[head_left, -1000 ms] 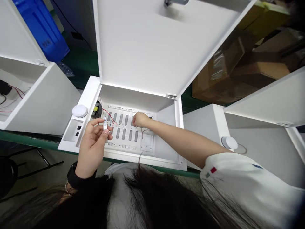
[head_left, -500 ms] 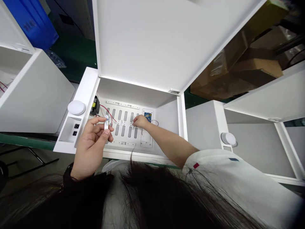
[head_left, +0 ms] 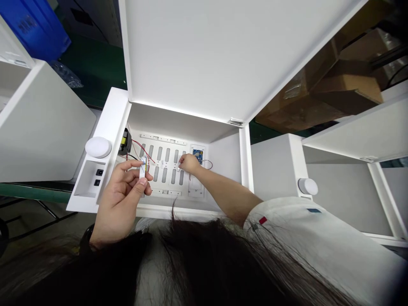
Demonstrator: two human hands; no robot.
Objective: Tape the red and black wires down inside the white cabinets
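Note:
My left hand (head_left: 123, 191) is closed on a narrow white strip (head_left: 142, 170) with blue marks, pinched upright between thumb and fingers over the left part of an open white cabinet box (head_left: 219, 148). Deeper in the box, my right hand (head_left: 188, 163) has its fingertips together on a small white piece (head_left: 179, 167) at the slotted floor panel (head_left: 169, 163). That piece is mostly hidden by the fingers. Just beyond the right hand sits a blue circuit board (head_left: 198, 154). Red wires (head_left: 145, 149) run from a black and yellow component (head_left: 125, 142) on the left wall.
The white lid (head_left: 204, 55) stands raised behind the box. Similar white boxes (head_left: 51, 123) stand at left and right. A blue bin (head_left: 38, 29) is at the back left, and cardboard boxes (head_left: 347, 91) are at the back right. A round white knob (head_left: 98, 147) sticks up beside the left hand.
The view has shifted slightly. My left hand keeps the strip in nearly the same place, and my right fingertips have moved only a little at the slotted panel.

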